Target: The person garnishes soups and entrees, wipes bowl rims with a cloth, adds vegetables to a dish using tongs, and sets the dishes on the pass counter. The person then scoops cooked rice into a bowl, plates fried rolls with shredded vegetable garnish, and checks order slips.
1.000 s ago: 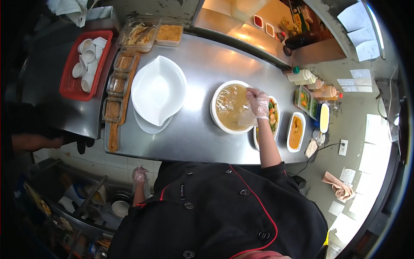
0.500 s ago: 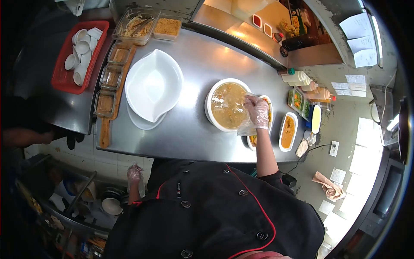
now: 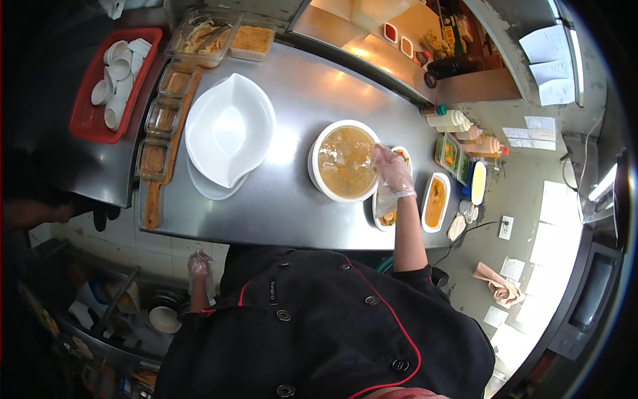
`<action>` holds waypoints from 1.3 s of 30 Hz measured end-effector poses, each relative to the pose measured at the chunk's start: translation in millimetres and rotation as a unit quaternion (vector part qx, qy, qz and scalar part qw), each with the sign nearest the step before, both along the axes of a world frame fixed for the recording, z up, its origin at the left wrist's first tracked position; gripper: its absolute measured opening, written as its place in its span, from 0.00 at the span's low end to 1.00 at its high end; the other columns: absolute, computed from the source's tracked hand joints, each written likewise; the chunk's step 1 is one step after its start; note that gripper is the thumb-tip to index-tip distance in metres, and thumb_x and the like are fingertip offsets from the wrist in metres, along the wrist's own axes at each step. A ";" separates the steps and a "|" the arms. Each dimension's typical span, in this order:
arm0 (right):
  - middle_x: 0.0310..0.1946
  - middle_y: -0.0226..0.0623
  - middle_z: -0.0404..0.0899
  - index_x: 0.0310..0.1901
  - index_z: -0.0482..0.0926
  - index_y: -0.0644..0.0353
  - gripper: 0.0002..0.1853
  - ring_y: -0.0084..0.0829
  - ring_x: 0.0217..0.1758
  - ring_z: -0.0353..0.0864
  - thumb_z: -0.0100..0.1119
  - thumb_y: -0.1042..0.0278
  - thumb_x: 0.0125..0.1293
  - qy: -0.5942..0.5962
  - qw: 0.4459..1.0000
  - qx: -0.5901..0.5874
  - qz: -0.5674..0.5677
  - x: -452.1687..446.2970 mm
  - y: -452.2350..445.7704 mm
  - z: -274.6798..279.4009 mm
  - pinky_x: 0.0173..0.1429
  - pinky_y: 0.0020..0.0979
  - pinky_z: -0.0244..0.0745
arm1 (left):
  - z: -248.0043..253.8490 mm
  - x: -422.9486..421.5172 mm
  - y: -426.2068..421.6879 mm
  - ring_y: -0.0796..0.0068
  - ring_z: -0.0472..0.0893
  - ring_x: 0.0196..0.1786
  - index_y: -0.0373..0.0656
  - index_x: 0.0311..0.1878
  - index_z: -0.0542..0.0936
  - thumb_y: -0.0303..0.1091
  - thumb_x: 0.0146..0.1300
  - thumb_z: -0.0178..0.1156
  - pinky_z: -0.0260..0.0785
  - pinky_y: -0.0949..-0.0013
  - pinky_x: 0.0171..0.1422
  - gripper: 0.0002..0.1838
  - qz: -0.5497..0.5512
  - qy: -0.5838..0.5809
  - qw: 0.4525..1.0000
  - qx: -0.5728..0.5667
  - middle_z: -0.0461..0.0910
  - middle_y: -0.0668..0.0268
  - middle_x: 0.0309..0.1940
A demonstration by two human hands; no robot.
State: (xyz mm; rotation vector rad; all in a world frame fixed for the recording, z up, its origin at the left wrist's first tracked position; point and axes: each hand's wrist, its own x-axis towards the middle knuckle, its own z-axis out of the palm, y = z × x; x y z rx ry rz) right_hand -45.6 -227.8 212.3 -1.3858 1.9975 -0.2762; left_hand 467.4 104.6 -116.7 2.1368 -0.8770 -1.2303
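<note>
At the right edge of a round white bowl of brownish soup (image 3: 347, 176), my right hand (image 3: 393, 171) has its fingers pinched together. A loose clear plastic glove covers it, and whatever the fingertips hold is too small or hidden to name. Partly under that hand lies an oval white dish of food (image 3: 387, 218) with orange and green pieces. My left hand (image 3: 199, 265), also gloved, hangs beside my body below the table's front edge, its fingers curled in with nothing visible in them. To the left of the soup, a large white spouted bowl (image 3: 230, 133) rests on a white plate (image 3: 214, 187).
A dish of orange sauce (image 3: 435, 201), squeeze bottles (image 3: 452, 122) and tubs of chopped vegetables (image 3: 450, 152) line the right side. Glass containers (image 3: 163, 118) stand on a wooden board (image 3: 153, 206) at left, near a red basket of cups (image 3: 83, 120). Another person's arm (image 3: 40, 214) shows far left.
My right hand has turned slightly at the bowl's edge, and its loose glove cuff now hangs closer to the wrist. The whole view has shifted a little. The bowls stay in place.
</note>
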 end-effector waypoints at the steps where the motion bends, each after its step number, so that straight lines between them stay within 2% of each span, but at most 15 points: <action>1: 0.49 0.47 0.78 0.59 0.71 0.62 0.21 0.34 0.53 0.77 0.49 0.63 0.67 -0.042 0.999 0.000 -0.023 -9.0 3.8 -5.1 0.57 0.29 0.68 | -3.4 2.4 3.6 0.73 0.75 0.25 0.43 0.22 0.76 0.45 0.70 0.46 0.66 0.66 0.35 0.22 0.001 0.009 0.999 0.033 0.76 0.66 0.18; 6: 0.56 0.47 0.75 0.61 0.69 0.63 0.21 0.34 0.58 0.75 0.47 0.75 0.66 -0.095 0.992 -0.076 -0.024 6.7 19.1 43.6 0.61 0.30 0.67 | -28.8 8.4 19.4 0.71 0.75 0.25 0.43 0.23 0.77 0.45 0.70 0.45 0.67 0.64 0.36 0.23 0.084 0.159 0.983 -0.038 0.77 0.64 0.19; 10: 0.48 0.46 0.78 0.54 0.75 0.63 0.16 0.36 0.54 0.76 0.49 0.77 0.64 -0.022 0.958 -0.263 -0.110 38.1 28.4 25.1 0.57 0.31 0.71 | -8.4 4.9 8.6 0.72 0.74 0.25 0.43 0.23 0.76 0.45 0.71 0.45 0.66 0.67 0.34 0.22 -0.023 0.038 0.998 0.034 0.76 0.66 0.19; 14: 0.54 0.46 0.73 0.50 0.76 0.59 0.20 0.43 0.58 0.71 0.66 0.67 0.54 0.154 0.972 -0.135 0.117 52.9 37.8 8.0 0.60 0.38 0.68 | -28.9 6.0 15.3 0.73 0.73 0.24 0.43 0.24 0.75 0.46 0.71 0.45 0.65 0.68 0.32 0.22 0.002 0.031 0.999 -0.017 0.74 0.67 0.18; 17: 0.56 0.47 0.71 0.56 0.72 0.54 0.26 0.46 0.58 0.71 0.66 0.62 0.55 0.146 0.933 -0.325 0.045 55.8 37.0 16.9 0.62 0.39 0.67 | -21.0 0.0 9.1 0.74 0.73 0.24 0.42 0.25 0.76 0.45 0.70 0.46 0.66 0.69 0.32 0.21 -0.003 0.044 0.999 0.021 0.74 0.67 0.19; 20: 0.56 0.46 0.70 0.58 0.70 0.53 0.27 0.46 0.56 0.71 0.65 0.59 0.57 0.166 0.917 -0.299 0.204 49.6 42.3 -3.6 0.60 0.39 0.69 | -19.1 -7.8 4.7 0.75 0.73 0.24 0.42 0.27 0.76 0.45 0.70 0.47 0.66 0.70 0.32 0.20 -0.024 0.035 0.999 0.013 0.74 0.67 0.20; 22: 0.53 0.43 0.71 0.56 0.71 0.59 0.25 0.41 0.55 0.72 0.64 0.61 0.58 -0.118 0.951 -0.284 0.009 37.6 43.8 3.5 0.56 0.40 0.73 | -14.2 -14.9 3.2 0.76 0.72 0.24 0.42 0.28 0.76 0.45 0.70 0.47 0.66 0.70 0.32 0.19 -0.009 0.034 0.999 0.015 0.74 0.67 0.20; 23: 0.52 0.42 0.71 0.55 0.71 0.60 0.25 0.40 0.54 0.73 0.63 0.62 0.58 -0.329 0.900 -0.257 -0.127 27.9 44.0 6.8 0.55 0.40 0.74 | -9.6 -20.6 4.6 0.76 0.72 0.24 0.41 0.28 0.77 0.44 0.70 0.48 0.67 0.71 0.32 0.19 0.005 0.033 0.999 0.023 0.74 0.67 0.20; 25: 0.51 0.43 0.71 0.53 0.72 0.62 0.21 0.39 0.52 0.73 0.61 0.65 0.59 -0.659 0.657 -0.173 -0.323 -10.0 43.3 15.3 0.57 0.39 0.71 | 0.7 -34.3 9.7 0.77 0.72 0.23 0.41 0.29 0.77 0.44 0.70 0.48 0.67 0.71 0.31 0.19 0.043 0.042 0.997 0.042 0.74 0.68 0.21; 28: 0.45 0.44 0.74 0.47 0.74 0.64 0.15 0.38 0.48 0.74 0.58 0.66 0.61 -0.877 0.292 -0.124 -0.361 -110.3 43.7 6.8 0.54 0.38 0.73 | 14.7 -63.6 19.1 0.78 0.72 0.23 0.41 0.31 0.77 0.44 0.70 0.49 0.67 0.72 0.31 0.18 0.129 0.074 0.987 0.068 0.74 0.68 0.21; 31: 0.39 0.43 0.77 0.42 0.75 0.63 0.12 0.37 0.45 0.77 0.55 0.63 0.64 -0.894 0.266 -0.241 -0.269 -250.7 43.5 6.5 0.52 0.39 0.76 | 42.4 -107.7 50.4 0.77 0.71 0.22 0.41 0.29 0.77 0.45 0.70 0.47 0.66 0.71 0.30 0.20 0.051 0.006 0.996 0.073 0.74 0.68 0.20; 33: 0.37 0.41 0.78 0.42 0.76 0.61 0.10 0.35 0.44 0.78 0.56 0.64 0.64 -0.778 0.421 -0.383 -0.265 -359.6 42.7 -2.2 0.50 0.38 0.76 | 69.3 -140.8 73.5 0.74 0.70 0.19 0.43 0.23 0.75 0.49 0.71 0.42 0.63 0.69 0.26 0.25 -0.114 -0.122 0.985 0.044 0.73 0.68 0.16; 34: 0.37 0.40 0.80 0.42 0.77 0.60 0.10 0.35 0.42 0.79 0.55 0.64 0.64 -0.684 0.492 -0.449 -0.296 -409.1 38.9 -11.7 0.48 0.38 0.76 | 76.2 -153.5 75.6 0.72 0.71 0.20 0.42 0.24 0.75 0.49 0.71 0.42 0.63 0.67 0.27 0.25 -0.051 -0.056 0.992 0.102 0.73 0.66 0.16; 37: 0.45 0.42 0.81 0.46 0.79 0.59 0.14 0.38 0.43 0.82 0.59 0.64 0.59 -0.276 0.773 -0.361 -0.442 -572.3 19.8 -97.4 0.50 0.40 0.75 | 102.1 -192.5 84.1 0.70 0.72 0.22 0.41 0.25 0.76 0.48 0.71 0.42 0.64 0.66 0.29 0.25 -0.047 -0.081 0.981 0.172 0.74 0.64 0.17; 39: 0.47 0.43 0.80 0.49 0.79 0.56 0.18 0.40 0.47 0.81 0.61 0.64 0.56 0.071 0.947 -0.159 -0.270 -587.6 16.5 -77.9 0.53 0.38 0.74 | 118.3 -212.4 84.5 0.69 0.73 0.23 0.41 0.25 0.77 0.48 0.71 0.42 0.64 0.65 0.31 0.25 -0.060 -0.110 0.974 0.190 0.75 0.63 0.18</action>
